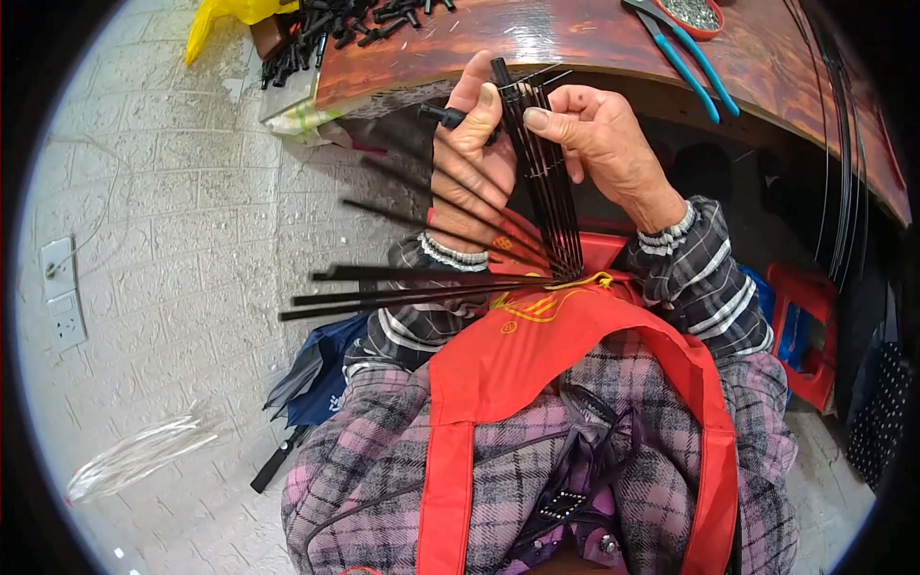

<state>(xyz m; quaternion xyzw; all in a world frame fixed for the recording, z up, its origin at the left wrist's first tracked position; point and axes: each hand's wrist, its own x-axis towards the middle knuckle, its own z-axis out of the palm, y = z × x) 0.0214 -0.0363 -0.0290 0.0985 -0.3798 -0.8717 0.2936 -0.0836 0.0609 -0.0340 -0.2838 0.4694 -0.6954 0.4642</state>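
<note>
A black umbrella frame (544, 177) stands up from my lap. Several of its ribs are gathered in an upright bundle, while others (422, 285) fan out to the left. My left hand (470, 158) is beside the bundle, palm partly showing, with a black plastic tube-shaped part (446, 116) held under its thumb. From the other side my right hand (604, 139) pinches the ribs near the top, thumb against them. Thin rods stick out sideways there. Part of the left fingers is hidden behind the frame. The frame's lower end rests on my red apron (537, 355).
Ahead is a wooden table (441, 57) with a pile of black plastic parts (335, 29), blue-handled pliers (685, 62) and a red dish (695, 17) of small metal pieces. Thin rods (843, 163) hang at right, near a red stool (805, 335). A dark blue umbrella (321, 374) lies left.
</note>
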